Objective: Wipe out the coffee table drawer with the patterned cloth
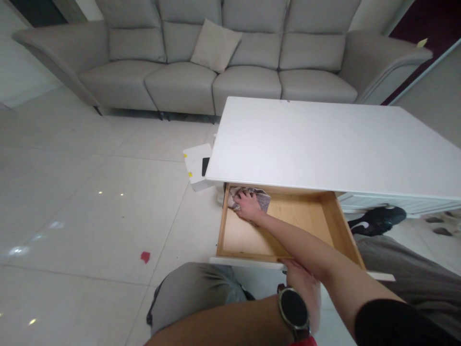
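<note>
Right hand (248, 204): palm down, fingers spread and slightly bent over the cloth, not closed round it.

Brown-and-cream patterned cloth (265, 199): flattened beneath that hand, in the drawer's far left corner. The spread fingers probably keep it flat against the wood.

Right arm: black sleeve (389, 319) at lower right, forearm slanting across the drawer and passing over the left hand; wrist nearly straight, the long diagonal suiting a reach into the opposite corner.

Left hand (305, 288): at the middle of the white drawer front (245, 262), near the rim. Its grip is partly hidden; whether it is closed on anything cannot be told. Placed there, it would likely steady the drawer against pressure from within.

Left arm: low, entering from the bottom edge and running rightward; round dark-faced wristwatch (294, 307) at the wrist.

Pale wooden drawer (288, 211): pulled out beneath the white rectangular tabletop (324, 144), between the person's legs in grey trousers (194, 293), which leaves its inside within reach; black shoe (382, 221) to the right.

White box (196, 161): on the floor beside the table's left end, black flat item (205, 166) on top.

Red scrap (145, 257): on pale floor tiles (90, 211).

Grey sofa (248, 89): beyond the table, bearing a beige square cushion (216, 45).
</note>
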`<state>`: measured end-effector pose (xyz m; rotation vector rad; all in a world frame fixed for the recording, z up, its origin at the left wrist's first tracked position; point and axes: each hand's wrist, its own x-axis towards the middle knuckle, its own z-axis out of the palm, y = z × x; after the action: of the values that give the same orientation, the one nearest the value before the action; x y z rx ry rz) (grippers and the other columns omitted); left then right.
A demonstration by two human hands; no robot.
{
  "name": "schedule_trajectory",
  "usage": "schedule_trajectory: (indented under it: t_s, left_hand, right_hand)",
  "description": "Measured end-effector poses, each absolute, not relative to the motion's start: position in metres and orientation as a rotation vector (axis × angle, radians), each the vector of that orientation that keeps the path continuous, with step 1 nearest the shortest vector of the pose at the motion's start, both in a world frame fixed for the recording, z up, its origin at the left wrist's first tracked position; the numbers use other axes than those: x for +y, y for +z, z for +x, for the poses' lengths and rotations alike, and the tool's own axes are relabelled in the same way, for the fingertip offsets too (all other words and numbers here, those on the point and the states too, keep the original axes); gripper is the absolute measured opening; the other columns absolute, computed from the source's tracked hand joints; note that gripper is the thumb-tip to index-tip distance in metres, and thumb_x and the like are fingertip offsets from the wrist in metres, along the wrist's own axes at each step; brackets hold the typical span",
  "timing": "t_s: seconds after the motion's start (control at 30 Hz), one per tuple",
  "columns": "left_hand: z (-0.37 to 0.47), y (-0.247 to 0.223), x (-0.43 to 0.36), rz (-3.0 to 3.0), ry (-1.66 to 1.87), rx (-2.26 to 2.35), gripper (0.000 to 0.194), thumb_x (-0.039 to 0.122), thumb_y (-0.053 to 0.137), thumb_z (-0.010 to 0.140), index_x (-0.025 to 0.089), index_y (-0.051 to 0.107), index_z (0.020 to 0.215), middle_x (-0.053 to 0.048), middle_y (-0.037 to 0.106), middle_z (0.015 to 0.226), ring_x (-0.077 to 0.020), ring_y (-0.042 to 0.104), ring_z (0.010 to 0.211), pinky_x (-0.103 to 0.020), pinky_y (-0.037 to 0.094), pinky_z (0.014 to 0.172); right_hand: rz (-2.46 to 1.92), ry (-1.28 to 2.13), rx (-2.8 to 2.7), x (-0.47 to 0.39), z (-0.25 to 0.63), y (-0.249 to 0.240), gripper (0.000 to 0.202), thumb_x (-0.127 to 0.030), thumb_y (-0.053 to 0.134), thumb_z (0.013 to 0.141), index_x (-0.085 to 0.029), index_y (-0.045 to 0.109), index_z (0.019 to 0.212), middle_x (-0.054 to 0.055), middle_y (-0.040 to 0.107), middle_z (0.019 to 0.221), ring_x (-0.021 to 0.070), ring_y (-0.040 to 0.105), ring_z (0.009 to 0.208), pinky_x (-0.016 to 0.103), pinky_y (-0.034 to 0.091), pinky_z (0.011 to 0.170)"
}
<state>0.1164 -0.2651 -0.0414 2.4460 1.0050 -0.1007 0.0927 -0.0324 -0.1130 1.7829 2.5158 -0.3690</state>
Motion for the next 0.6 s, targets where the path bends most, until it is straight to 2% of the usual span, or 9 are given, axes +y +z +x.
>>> schedule_trajectory:
  t_s: [0.1, 0.23, 0.33, 0.43, 0.6]
  left_hand:
    - [0.113, -0.034, -0.267, 2.502, -0.224, 1.032, 0.046, 0.012, 0.051, 0.094, 0.013, 0.065, 0.138, -0.026, 0.071, 0.115, -0.0447, 0.066, 0.109, -0.07, 0.05, 0.089]
    - [0.104, -0.025, -0.266, 2.598, -0.192, 1.061, 0.047, 0.012, 0.048, 0.096, 0.016, 0.062, 0.14, -0.022, 0.072, 0.114, -0.0398, 0.069, 0.105, -0.066, 0.054, 0.087]
    - [0.098, -0.021, -0.262, 2.603, -0.188, 1.043, 0.043, 0.011, 0.048, 0.097, 0.016, 0.062, 0.137, -0.02, 0.072, 0.112, -0.0369, 0.07, 0.104, -0.062, 0.056, 0.084]
    - [0.094, -0.016, -0.257, 2.568, -0.219, 0.995, 0.04, 0.014, 0.043, 0.1, 0.015, 0.062, 0.135, -0.019, 0.072, 0.111, -0.0352, 0.071, 0.102, -0.059, 0.057, 0.081]
    - [0.092, -0.009, -0.252, 2.565, -0.292, 0.951, 0.04, 0.015, 0.04, 0.102, 0.014, 0.058, 0.137, -0.019, 0.072, 0.115, -0.035, 0.07, 0.104, -0.06, 0.057, 0.083]
  right_hand:
    - [1.675, -0.356, 2.506, -0.046, 0.145, -0.114, 0.066, -0.054, 0.055, 0.091, -0.036, 0.044, 0.154, 0.013, 0.041, 0.155, 0.04, 0.034, 0.138, 0.065, 0.031, 0.107]
    - [1.723, -0.35, 2.373, -0.072, 0.236, -0.119, 0.08, -0.051, 0.06, 0.086, -0.041, 0.033, 0.16, 0.011, 0.038, 0.159, 0.0437, 0.032, 0.139, 0.067, 0.033, 0.105]
    - [2.02, -0.259, 2.094, -0.1, 0.308, -0.126, 0.075, -0.055, 0.057, 0.087, -0.039, 0.039, 0.158, 0.016, 0.04, 0.156, 0.049, 0.034, 0.137, 0.071, 0.035, 0.101]
    - [2.185, -0.147, 1.918, -0.126, 0.357, -0.135, 0.073, -0.057, 0.057, 0.088, -0.034, 0.044, 0.156, 0.019, 0.044, 0.151, 0.0488, 0.039, 0.132, 0.068, 0.039, 0.099]
    - [2.167, -0.121, 1.986, -0.141, 0.351, -0.143, 0.07, -0.064, 0.05, 0.092, -0.041, 0.04, 0.157, 0.016, 0.048, 0.14, 0.0451, 0.043, 0.127, 0.065, 0.04, 0.098]
